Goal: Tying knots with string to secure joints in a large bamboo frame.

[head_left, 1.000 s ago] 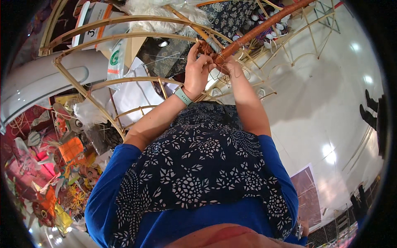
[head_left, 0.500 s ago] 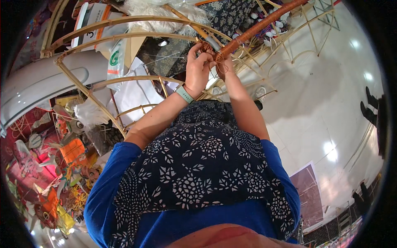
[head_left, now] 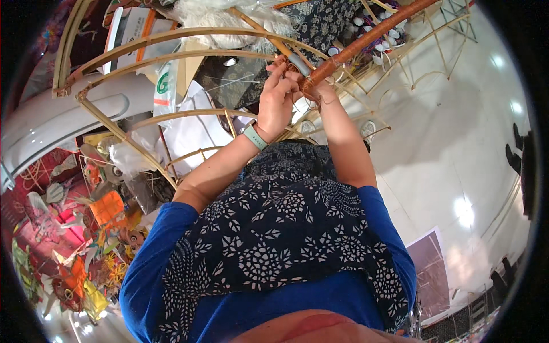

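Observation:
A long pole [head_left: 369,44] wound closely in reddish-brown cord slants down from the upper right. My right hand [head_left: 325,92] is closed round its lower end from beneath, with most fingers hidden behind it. Just left of that end, my left hand [head_left: 275,106] has bent fingers closed on a loose bundle of the same brown cord [head_left: 281,66]. Thin strands hang between the two hands. A bamboo stick with a grey sleeve [head_left: 298,64] meets the pole there. Curved bamboo strips of a large frame [head_left: 189,35] arch around my left forearm.
Left of the frame lies a curved silvery-white surface [head_left: 103,94]. Colourful craft pieces, one of them an orange piece [head_left: 107,207], crowd the lower left. White fluffy material [head_left: 229,23] sits at the top. Thin frame ribs [head_left: 409,66] extend over the pale floor [head_left: 423,143] at right.
The whole view has shifted slightly, so things sit a little lower and further right. My left fingers have changed position at the cord bundle; both hands stay at the pole's end.

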Tool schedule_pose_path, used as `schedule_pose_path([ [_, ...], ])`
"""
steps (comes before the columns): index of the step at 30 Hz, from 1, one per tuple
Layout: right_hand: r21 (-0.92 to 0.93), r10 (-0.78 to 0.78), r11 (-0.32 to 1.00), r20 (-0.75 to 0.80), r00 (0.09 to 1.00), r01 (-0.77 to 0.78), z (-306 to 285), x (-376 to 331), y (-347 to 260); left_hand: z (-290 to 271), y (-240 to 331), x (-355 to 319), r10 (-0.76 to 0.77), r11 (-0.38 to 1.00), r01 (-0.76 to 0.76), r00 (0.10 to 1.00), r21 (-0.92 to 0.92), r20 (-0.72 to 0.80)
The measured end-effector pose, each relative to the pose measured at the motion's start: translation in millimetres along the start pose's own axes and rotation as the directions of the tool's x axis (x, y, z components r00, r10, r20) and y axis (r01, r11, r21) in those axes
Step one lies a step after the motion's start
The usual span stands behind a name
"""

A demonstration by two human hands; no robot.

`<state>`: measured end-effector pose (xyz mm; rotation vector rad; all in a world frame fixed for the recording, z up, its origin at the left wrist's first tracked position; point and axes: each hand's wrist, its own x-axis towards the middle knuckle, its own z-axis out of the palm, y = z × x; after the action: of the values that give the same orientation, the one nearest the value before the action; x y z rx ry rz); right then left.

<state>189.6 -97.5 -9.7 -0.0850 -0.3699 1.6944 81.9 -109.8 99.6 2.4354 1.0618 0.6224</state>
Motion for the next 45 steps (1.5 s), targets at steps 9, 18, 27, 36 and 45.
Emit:
schedule_pose_path([
  [9,-0.450,-0.432,0.883,-0.666,0.608,0.135,-61,-26,30,2,7,1,-0.102,0.980,0.096,0.994,-0.175,-0.028],
  [18,-0.507,-0.263,0.843,-0.681,0.683,-0.181,-40,-190,-31,-3,-1,2,-0.114,0.968,0.131,0.989,-0.215,0.089],
  [27,-0.842,-0.625,-0.342,-0.127,0.770,-0.417,-56,-196,-11,6,-13,2,-0.426,0.576,0.503,0.857,-0.644,0.289],
  [36,-0.024,-0.542,-0.433,-0.792,0.281,-0.901,-59,-588,-20,5,-18,2,-0.462,0.497,0.540,0.827,-0.679,0.319],
  [45,0.607,-0.257,-0.491,-0.786,-0.562,-0.624,106,-803,-4,1,-9,3,-0.476,0.435,0.589,0.792,-0.681,0.381],
])
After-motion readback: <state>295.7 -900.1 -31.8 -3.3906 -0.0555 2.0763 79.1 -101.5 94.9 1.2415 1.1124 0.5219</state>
